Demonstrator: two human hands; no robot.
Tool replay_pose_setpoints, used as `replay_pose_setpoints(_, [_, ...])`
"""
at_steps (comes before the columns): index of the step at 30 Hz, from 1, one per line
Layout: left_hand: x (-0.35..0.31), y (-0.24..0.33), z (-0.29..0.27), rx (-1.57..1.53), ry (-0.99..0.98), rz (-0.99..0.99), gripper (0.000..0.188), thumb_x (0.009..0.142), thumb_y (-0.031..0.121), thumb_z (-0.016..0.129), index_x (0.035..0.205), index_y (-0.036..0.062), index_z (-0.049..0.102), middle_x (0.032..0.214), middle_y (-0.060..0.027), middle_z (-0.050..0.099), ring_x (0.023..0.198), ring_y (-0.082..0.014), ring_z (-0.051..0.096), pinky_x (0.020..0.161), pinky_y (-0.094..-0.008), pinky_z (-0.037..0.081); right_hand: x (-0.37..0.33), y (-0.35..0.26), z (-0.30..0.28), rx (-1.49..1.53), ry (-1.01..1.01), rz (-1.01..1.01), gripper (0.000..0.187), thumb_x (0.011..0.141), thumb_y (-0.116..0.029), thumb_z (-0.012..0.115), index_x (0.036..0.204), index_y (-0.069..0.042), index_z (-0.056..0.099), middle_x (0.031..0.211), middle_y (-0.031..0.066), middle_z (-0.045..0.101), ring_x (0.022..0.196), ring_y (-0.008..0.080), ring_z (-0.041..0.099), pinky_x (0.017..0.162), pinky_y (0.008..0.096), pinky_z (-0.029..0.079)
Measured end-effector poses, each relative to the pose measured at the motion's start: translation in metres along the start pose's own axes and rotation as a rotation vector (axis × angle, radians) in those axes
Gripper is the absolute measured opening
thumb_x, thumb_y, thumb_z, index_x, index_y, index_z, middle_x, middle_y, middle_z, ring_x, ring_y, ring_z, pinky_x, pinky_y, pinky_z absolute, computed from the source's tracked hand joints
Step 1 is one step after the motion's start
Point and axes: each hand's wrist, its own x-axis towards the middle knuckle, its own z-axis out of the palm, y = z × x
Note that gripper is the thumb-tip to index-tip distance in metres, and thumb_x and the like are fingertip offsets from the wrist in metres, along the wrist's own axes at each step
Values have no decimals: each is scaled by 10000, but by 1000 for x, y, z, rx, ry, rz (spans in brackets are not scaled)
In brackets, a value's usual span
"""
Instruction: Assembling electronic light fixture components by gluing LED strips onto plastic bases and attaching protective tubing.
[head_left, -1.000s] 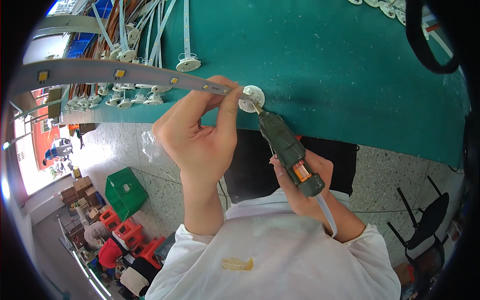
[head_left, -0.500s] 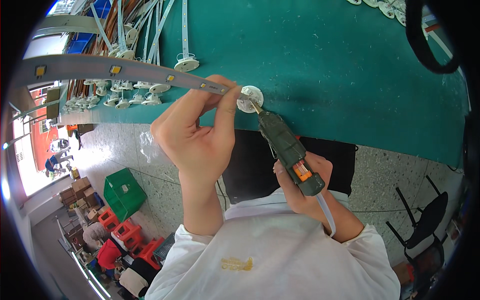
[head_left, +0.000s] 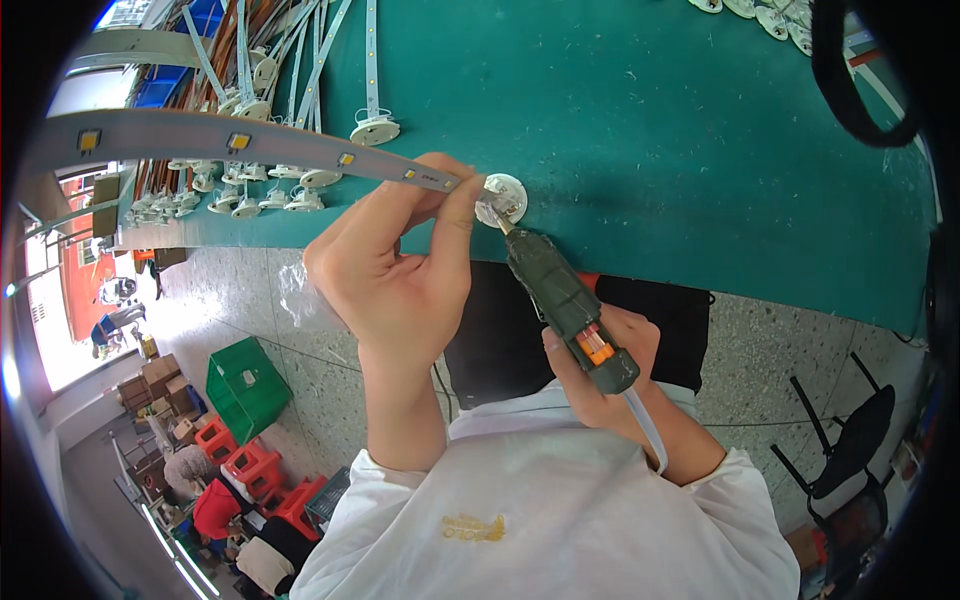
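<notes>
Left hand (head_left: pixel 400 270) pinching LED strip (head_left: pixel 240 140) end beside white round cap (head_left: pixel 503 195); right hand (head_left: pixel 600 365) clasping dark green tool (head_left: pixel 565 300), tip at cap.

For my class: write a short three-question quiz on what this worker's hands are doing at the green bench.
1. True or false: the left hand pinches the end of the light strip against the round white cap.
2. What does the right hand hold? A) scissors B) a dark green power tool C) a brush
3. Fill in: the tool's tip meets the cap at the near edge of the ____ table.

Key: 1 true; 2 B; 3 green
</notes>
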Motion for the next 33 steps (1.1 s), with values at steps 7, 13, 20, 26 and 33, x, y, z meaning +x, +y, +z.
replay_pose_setpoints(7, [1, 0, 0, 14, -53, 7, 83, 817, -104, 702, 892, -87, 671, 857, -112, 715, 758, -120, 687, 663, -208, 540, 0, 2, 0, 43, 49, 22, 81, 807, 6, 651, 873, 17, 605, 683, 65, 588, 534, 154, 547, 513, 261, 441])
replay_pose_setpoints(13, [2, 1, 4, -31, 44, -4, 102, 734, -75, 747, 818, -43, 698, 734, -95, 711, 631, -144, 700, 606, -217, 522, 0, 2, -1, 6, 10, -22, 62, 813, 14, 643, 864, 17, 608, 677, 57, 585, 543, 127, 543, 513, 250, 433])
replay_pose_setpoints(20, [2, 0, 2, -47, 15, -4, 102, 742, -76, 741, 830, -48, 696, 759, -92, 714, 658, -145, 699, 634, -222, 526, -1, 2, -2, 3, 34, 2, 100, 800, -4, 653, 895, 7, 624, 675, 75, 579, 517, 182, 542, 507, 259, 436])
replay_pose_setpoints(26, [20, -5, -20, -336, -259, -157, 150, 768, -77, 717, 913, -42, 705, 868, -100, 715, 791, -119, 672, 687, -228, 523, -1, -6, -2, -45, 34, 14, 142, 803, -18, 659, 940, 14, 633, 712, 87, 611, 540, 199, 574, 531, 267, 464])
replay_pose_setpoints(33, [36, -18, -25, -288, -487, -50, 148, 765, -75, 714, 910, -43, 713, 848, -103, 718, 753, -133, 676, 687, -248, 533, -8, 1, 1, -58, 93, -33, 226, 740, -62, 758, 922, -37, 625, 737, 83, 593, 584, 281, 605, 496, 347, 486])
